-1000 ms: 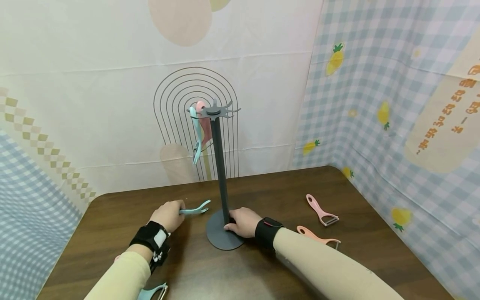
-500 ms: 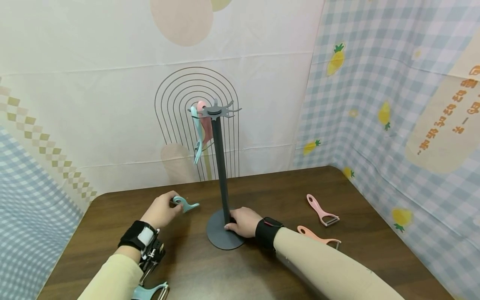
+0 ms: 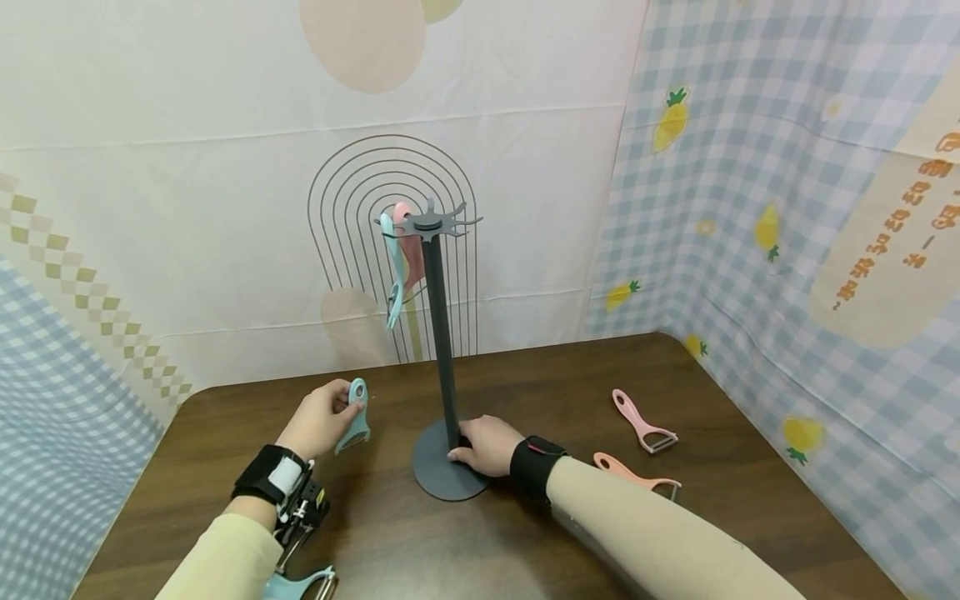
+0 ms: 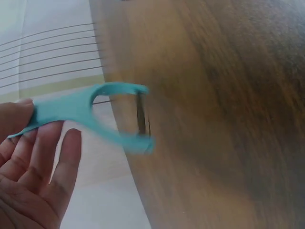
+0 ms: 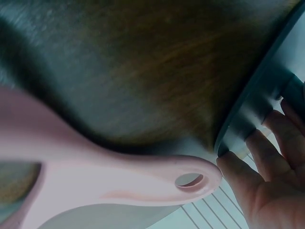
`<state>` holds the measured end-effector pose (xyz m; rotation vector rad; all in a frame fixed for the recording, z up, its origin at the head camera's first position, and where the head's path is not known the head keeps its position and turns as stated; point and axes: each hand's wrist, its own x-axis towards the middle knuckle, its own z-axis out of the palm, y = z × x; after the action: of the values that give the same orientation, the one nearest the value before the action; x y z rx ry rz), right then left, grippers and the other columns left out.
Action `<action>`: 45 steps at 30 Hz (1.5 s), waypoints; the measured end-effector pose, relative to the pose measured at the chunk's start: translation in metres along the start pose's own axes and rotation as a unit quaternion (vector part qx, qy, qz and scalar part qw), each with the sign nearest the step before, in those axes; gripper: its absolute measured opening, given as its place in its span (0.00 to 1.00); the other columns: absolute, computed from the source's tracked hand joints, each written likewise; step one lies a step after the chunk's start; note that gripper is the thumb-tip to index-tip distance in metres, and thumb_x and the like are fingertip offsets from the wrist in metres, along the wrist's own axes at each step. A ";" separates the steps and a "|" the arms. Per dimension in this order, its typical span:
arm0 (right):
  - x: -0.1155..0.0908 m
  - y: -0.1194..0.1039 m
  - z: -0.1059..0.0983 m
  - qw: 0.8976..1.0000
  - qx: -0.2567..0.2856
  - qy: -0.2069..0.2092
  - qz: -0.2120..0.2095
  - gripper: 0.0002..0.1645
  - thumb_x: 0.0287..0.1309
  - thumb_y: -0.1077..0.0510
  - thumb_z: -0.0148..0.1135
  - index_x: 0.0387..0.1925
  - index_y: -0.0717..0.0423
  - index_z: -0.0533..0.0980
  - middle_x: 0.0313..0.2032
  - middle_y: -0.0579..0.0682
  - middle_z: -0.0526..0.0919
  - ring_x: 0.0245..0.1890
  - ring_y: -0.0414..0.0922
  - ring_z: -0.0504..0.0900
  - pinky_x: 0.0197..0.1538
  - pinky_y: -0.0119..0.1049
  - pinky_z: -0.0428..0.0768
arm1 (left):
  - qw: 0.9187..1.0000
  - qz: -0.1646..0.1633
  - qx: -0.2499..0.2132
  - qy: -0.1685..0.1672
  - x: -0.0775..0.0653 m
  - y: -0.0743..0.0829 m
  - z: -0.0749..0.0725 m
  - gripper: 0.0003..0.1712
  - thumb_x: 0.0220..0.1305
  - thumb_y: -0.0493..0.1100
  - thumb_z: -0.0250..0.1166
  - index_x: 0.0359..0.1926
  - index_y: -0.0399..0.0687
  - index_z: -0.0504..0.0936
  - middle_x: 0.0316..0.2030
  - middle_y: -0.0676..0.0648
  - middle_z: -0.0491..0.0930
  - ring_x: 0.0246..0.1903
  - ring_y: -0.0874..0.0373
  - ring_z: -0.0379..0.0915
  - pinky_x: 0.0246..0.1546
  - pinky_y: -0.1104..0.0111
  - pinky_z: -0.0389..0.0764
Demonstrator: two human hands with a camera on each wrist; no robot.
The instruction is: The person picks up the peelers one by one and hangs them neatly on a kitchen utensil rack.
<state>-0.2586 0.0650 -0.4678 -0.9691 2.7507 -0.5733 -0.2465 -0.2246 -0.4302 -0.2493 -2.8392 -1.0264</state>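
Note:
My left hand [image 3: 318, 421] pinches a teal peeler [image 3: 357, 417] by its handle above the table's left part, the blade end hanging down in the head view. Close up in the left wrist view, thumb and fingers grip the blurred peeler [image 4: 66, 108]. A dark grey stand [image 3: 442, 350] with a round base [image 3: 438, 475] stands upright on the table. My right hand [image 3: 489, 444] holds it low, thumb and fingers at the pole's foot; in the right wrist view several fingertips touch the base. From the top hooks [image 3: 427, 222] hang a light blue peeler [image 3: 395, 275] and a pink one [image 3: 412, 258].
A pink peeler [image 3: 637, 418] and a peach peeler [image 3: 630, 473] lie on the table right of the stand, the latter beside my right forearm. Another blue peeler [image 3: 288, 587] lies at the front, near my left forearm. Fabric-covered walls [image 3: 540, 250] enclose the brown table [image 3: 525, 383].
The teal peeler has turned in my left hand: its blade end pointed right and now points down. That hand has shifted slightly left. My right hand and the stand have stayed put.

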 end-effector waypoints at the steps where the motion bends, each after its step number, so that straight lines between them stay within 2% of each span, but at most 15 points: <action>1: 0.000 0.000 0.000 1.000 0.000 0.000 0.000 0.21 0.61 0.46 0.61 0.48 0.56 0.79 0.39 0.50 0.86 0.35 0.38 0.79 0.43 0.38 0.80 | 1.000 0.000 0.001 0.006 0.000 0.001 -0.001 0.13 0.66 0.41 0.60 0.46 0.37 0.76 0.33 0.42 0.81 0.30 0.57 0.75 0.30 0.62 0.77; 6: 0.001 0.001 0.002 1.000 0.001 0.002 -0.001 0.21 0.61 0.46 0.61 0.49 0.55 0.79 0.38 0.50 0.86 0.34 0.37 0.79 0.42 0.37 0.80 | 0.999 0.009 0.001 0.041 -0.001 0.008 -0.011 0.15 0.67 0.42 0.59 0.49 0.36 0.77 0.36 0.40 0.82 0.33 0.54 0.75 0.33 0.59 0.79; 11: 0.000 0.002 0.003 1.000 0.007 0.002 -0.002 0.22 0.61 0.46 0.61 0.50 0.55 0.78 0.39 0.50 0.86 0.34 0.37 0.79 0.42 0.38 0.80 | 0.996 0.032 0.003 0.079 0.000 0.020 -0.023 0.16 0.68 0.37 0.57 0.53 0.32 0.75 0.38 0.35 0.81 0.35 0.49 0.77 0.35 0.53 0.81; 16: 0.000 0.002 0.003 1.000 0.013 -0.002 0.001 0.22 0.61 0.46 0.61 0.50 0.56 0.78 0.39 0.50 0.86 0.34 0.37 0.79 0.42 0.38 0.80 | 0.993 0.039 -0.010 0.113 0.001 0.030 -0.033 0.18 0.69 0.35 0.54 0.55 0.29 0.72 0.42 0.31 0.80 0.41 0.43 0.77 0.41 0.49 0.81; 22: 0.001 0.004 0.005 1.000 0.010 -0.002 0.003 0.22 0.61 0.46 0.60 0.50 0.55 0.78 0.40 0.50 0.86 0.36 0.37 0.80 0.44 0.39 0.81 | 0.985 0.058 -0.035 0.160 0.000 0.044 -0.043 0.16 0.68 0.40 0.58 0.52 0.33 0.76 0.40 0.33 0.82 0.39 0.46 0.79 0.39 0.49 0.83; 26: 0.001 0.004 0.004 1.000 0.011 0.002 0.001 0.21 0.61 0.46 0.60 0.49 0.55 0.78 0.39 0.50 0.87 0.35 0.37 0.79 0.43 0.38 0.81 | 0.979 0.078 -0.039 0.185 0.000 0.058 -0.051 0.15 0.66 0.42 0.60 0.48 0.35 0.78 0.38 0.38 0.83 0.35 0.53 0.80 0.38 0.57 0.84; 29: 0.000 0.003 0.003 1.000 0.012 0.004 0.000 0.21 0.61 0.46 0.61 0.49 0.56 0.79 0.39 0.50 0.87 0.35 0.37 0.80 0.43 0.38 0.81 | 0.976 0.089 -0.048 0.194 0.000 0.070 -0.057 0.14 0.65 0.43 0.61 0.46 0.37 0.79 0.36 0.41 0.83 0.33 0.58 0.80 0.35 0.73 0.83; 32: 0.000 0.002 0.002 1.000 0.015 0.003 0.001 0.21 0.61 0.47 0.61 0.49 0.56 0.78 0.39 0.50 0.87 0.35 0.38 0.80 0.43 0.39 0.81 | 0.972 0.104 -0.067 0.202 -0.001 0.083 -0.063 0.14 0.64 0.44 0.62 0.45 0.39 0.79 0.35 0.43 0.84 0.30 0.60 0.79 0.30 0.84 0.77; 38: 0.000 0.002 0.003 1.000 0.014 0.002 0.000 0.21 0.61 0.46 0.61 0.48 0.56 0.78 0.38 0.50 0.87 0.34 0.37 0.80 0.42 0.38 0.80 | 0.963 0.131 -0.081 0.221 -0.004 0.107 -0.072 0.14 0.63 0.47 0.64 0.44 0.41 0.79 0.31 0.46 0.84 0.28 0.64 0.78 0.28 0.84 0.74; 41: 0.001 0.003 0.004 1.000 0.013 0.003 -0.001 0.21 0.61 0.46 0.60 0.49 0.56 0.78 0.38 0.50 0.87 0.35 0.38 0.80 0.42 0.38 0.81 | 0.958 0.140 -0.099 0.229 -0.010 0.126 -0.076 0.13 0.62 0.43 0.65 0.43 0.39 0.79 0.31 0.45 0.84 0.28 0.63 0.79 0.28 0.84 0.75; 45: 0.000 0.004 0.005 1.000 0.013 0.006 -0.002 0.23 0.61 0.46 0.60 0.51 0.56 0.78 0.40 0.52 0.87 0.37 0.39 0.81 0.43 0.39 0.81 | 0.947 0.163 -0.114 0.254 -0.020 0.151 -0.082 0.11 0.60 0.37 0.65 0.41 0.34 0.79 0.30 0.42 0.84 0.27 0.61 0.77 0.27 0.84 0.74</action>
<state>-0.2592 0.0661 -0.4741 -0.9689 2.7454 -0.6153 -0.1943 -0.1649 -0.2766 -0.3927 -2.1382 -1.1430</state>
